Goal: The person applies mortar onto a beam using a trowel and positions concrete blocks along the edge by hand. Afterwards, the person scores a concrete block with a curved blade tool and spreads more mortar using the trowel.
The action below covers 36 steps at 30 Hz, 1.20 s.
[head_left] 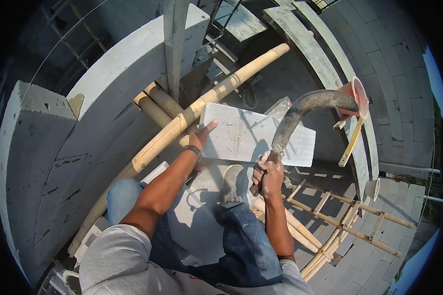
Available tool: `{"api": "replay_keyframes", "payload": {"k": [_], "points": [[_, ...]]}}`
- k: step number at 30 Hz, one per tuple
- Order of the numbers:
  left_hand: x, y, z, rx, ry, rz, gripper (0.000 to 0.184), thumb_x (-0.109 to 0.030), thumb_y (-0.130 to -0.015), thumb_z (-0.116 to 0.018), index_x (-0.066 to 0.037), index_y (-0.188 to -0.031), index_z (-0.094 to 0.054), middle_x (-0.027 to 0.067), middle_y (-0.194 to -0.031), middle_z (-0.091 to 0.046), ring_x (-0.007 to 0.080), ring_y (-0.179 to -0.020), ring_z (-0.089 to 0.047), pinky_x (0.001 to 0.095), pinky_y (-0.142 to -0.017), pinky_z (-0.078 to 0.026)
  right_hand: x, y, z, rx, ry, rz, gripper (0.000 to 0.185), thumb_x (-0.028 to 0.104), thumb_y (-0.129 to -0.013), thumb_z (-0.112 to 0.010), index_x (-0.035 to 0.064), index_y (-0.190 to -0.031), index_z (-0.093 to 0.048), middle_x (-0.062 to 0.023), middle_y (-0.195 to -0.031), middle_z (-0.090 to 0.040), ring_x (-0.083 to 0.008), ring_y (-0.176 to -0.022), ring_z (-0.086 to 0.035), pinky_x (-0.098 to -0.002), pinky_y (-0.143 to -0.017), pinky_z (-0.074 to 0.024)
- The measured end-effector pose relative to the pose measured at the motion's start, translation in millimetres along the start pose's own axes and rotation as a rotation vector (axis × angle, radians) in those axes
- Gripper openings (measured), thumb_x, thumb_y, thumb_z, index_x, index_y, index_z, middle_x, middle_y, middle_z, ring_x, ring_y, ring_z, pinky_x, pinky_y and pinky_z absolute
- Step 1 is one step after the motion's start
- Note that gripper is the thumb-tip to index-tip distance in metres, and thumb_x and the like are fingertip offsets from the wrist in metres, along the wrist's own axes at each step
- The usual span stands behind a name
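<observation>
My right hand [268,176] is wrapped round the handle of a sickle [300,117], a broad, worn, hooked blade that curves up and to the right. Behind the blade lies a pale lightweight concrete block [231,132], tilted slightly down to the right. At the block's left end my left hand [202,136] grips it, thumb on the face and the other fingers partly hidden behind the edge. The blade passes in front of the block; whether they touch I cannot tell. Below the block, one shoe [234,183] rests on a pale surface [199,204].
A block wall [39,147] rises on the left, with mortar at a joint. A bamboo pole [216,96] crosses diagonally beside the block. On the right are planks [310,46], a pinkish bucket [360,101], a yellow-edged level [352,142] and a bamboo ladder-like frame [347,221].
</observation>
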State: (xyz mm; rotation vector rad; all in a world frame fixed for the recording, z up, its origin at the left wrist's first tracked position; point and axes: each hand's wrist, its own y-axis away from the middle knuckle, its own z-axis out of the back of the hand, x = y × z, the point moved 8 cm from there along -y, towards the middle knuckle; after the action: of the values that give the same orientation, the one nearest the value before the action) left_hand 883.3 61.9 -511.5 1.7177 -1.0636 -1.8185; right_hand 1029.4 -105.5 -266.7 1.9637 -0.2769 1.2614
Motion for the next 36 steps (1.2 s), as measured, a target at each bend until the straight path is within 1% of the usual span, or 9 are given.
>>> {"api": "replay_keyframes", "payload": {"k": [5, 7, 9, 12, 15, 21, 27, 29, 36], "points": [[13, -18, -1, -0.001, 0.001, 0.005, 0.107, -0.063, -0.067, -0.086, 0.016, -0.133, -0.057, 0.0256, -0.131, -0.064, 0.032, -0.12, -0.063, 0.039, -0.102, -0.048, 71, 24, -19, 0.238, -0.119, 0.731, 0.015, 0.005, -0.087, -0.055, 0.0055, -0.098, -0.045, -0.005, -0.071, -0.046, -0.0103, -0.052, -0.035, -0.0265, -0.046, -0.0347], [6, -9, 1, 0.022, 0.029, 0.017, 0.106, -0.058, -0.069, -0.087, 0.02, -0.133, -0.054, 0.0282, -0.129, -0.064, 0.0334, -0.116, -0.065, 0.041, -0.101, -0.05, -13, -14, -4, 0.043, 0.152, 0.603, 0.012, 0.014, -0.095, -0.055, 0.0078, -0.089, -0.047, -0.0022, -0.069, -0.045, -0.0119, -0.048, -0.034, -0.0297, -0.043, -0.0338], [6, -6, -5, -0.015, 0.0, 0.018, 0.106, -0.056, -0.069, -0.089, 0.022, -0.132, -0.052, 0.0302, -0.129, -0.063, 0.0347, -0.115, -0.066, 0.0423, -0.1, -0.051, -142, -38, 36, -0.015, 0.186, -0.596, 0.016, 0.016, -0.101, -0.05, 0.0081, -0.087, -0.05, -0.0006, -0.064, -0.044, -0.0131, -0.045, -0.036, -0.0307, -0.041, -0.0333], [-17, 17, 19, -0.276, -0.289, 0.021, 0.113, -0.057, -0.065, -0.091, 0.024, -0.132, -0.049, 0.0331, -0.13, -0.062, 0.0352, -0.118, -0.065, 0.0436, -0.101, -0.051, -124, -29, 13, -0.071, 0.235, -0.417, 0.017, 0.017, -0.101, -0.048, 0.009, -0.086, -0.051, 0.0012, -0.058, -0.04, -0.0125, -0.042, -0.036, -0.0312, -0.038, -0.0303], [-52, 32, 9, -0.058, -0.227, -0.185, 0.102, -0.048, -0.064, -0.093, 0.02, -0.129, -0.055, 0.0304, -0.118, -0.068, 0.0328, -0.102, -0.072, 0.0404, -0.088, -0.057, -46, -25, -1, -0.029, 0.167, -0.135, 0.009, 0.009, -0.092, -0.053, 0.0118, -0.084, -0.047, 0.0028, -0.06, -0.038, -0.0088, -0.043, -0.033, -0.0292, -0.038, -0.0287], [-43, 17, 20, -0.036, -0.151, -0.263, 0.086, -0.041, -0.067, -0.093, 0.016, -0.121, -0.058, 0.0254, -0.107, -0.07, 0.0295, -0.09, -0.073, 0.0395, -0.078, -0.059, 6, -32, 36, -0.014, 0.305, 0.213, 0.002, 0.008, -0.09, -0.058, 0.0085, -0.092, -0.058, 0.0026, -0.072, -0.052, -0.0059, -0.056, -0.044, -0.0235, -0.051, -0.0375], [-103, 60, 21, -0.005, -0.041, -0.381, 0.089, -0.04, -0.068, -0.092, 0.016, -0.124, -0.05, 0.0218, -0.105, -0.067, 0.0267, -0.084, -0.07, 0.0383, -0.077, -0.058, -66, -21, 130, -0.238, 0.449, 0.102, 0.005, 0.007, -0.091, -0.056, 0.0073, -0.094, -0.06, 0.0016, -0.075, -0.056, -0.0068, -0.06, -0.048, -0.0242, -0.054, -0.0374], [-112, 55, 23, -0.022, 0.034, -0.399, 0.074, -0.036, -0.07, -0.091, 0.012, -0.116, -0.059, 0.0193, -0.103, -0.068, 0.0236, -0.086, -0.068, 0.0366, -0.079, -0.056, -85, -8, 162, -0.379, 0.489, 0.1, 0.005, 0.007, -0.092, -0.057, 0.0046, -0.091, -0.061, -0.0011, -0.075, -0.058, -0.0097, -0.065, -0.052, -0.0285, -0.059, -0.0412], [-143, 101, -52, 0.549, 0.34, -0.331, 0.054, -0.035, -0.085, -0.076, 0.006, -0.118, -0.063, 0.0138, -0.108, -0.07, 0.0211, -0.097, -0.068, 0.0334, -0.089, -0.051, -140, 27, 242, -0.675, 0.32, -0.005, 0.007, 0.009, -0.093, -0.057, 0.0034, -0.09, -0.062, -0.0012, -0.068, -0.055, -0.0103, -0.057, -0.049, -0.0312, -0.052, -0.0387]]}}
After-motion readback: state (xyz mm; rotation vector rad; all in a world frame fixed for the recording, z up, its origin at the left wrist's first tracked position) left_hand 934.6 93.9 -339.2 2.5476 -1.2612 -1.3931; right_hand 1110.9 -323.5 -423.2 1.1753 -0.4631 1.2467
